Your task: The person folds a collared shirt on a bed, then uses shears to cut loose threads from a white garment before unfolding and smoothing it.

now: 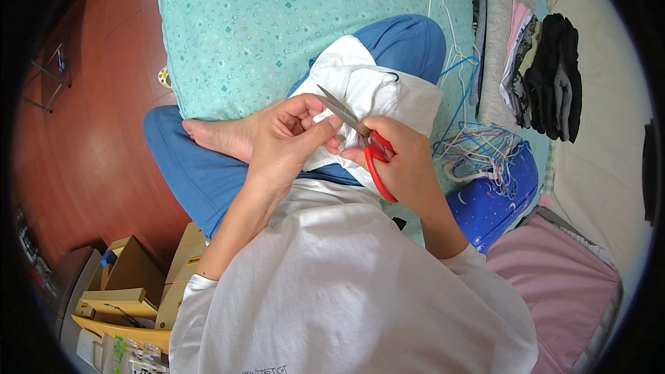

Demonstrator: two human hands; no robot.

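Note:
A white garment [409, 97] lies bunched across my lap, over blue trousers [409, 38]. My left hand [294, 131] pinches a bit of its cloth between thumb and fingers. Red-handled scissors [376, 170] are in my right hand [402, 156], their metal blades parted slightly and pointing up and left, close to my left fingertips. Whether a thread runs between the blades is too fine to make out. A small dark curved mark or strip [393, 76] shows on the garment's far part.
I sit on a mint-green patterned bedsheet [242, 21]. To the right are tangled wire hangers [478, 149], a blue star-patterned cushion [485, 208], folded clothes [554, 76] and a pink cloth [554, 284]. Left lies a reddish wooden floor [104, 145] with open wooden boxes [131, 277].

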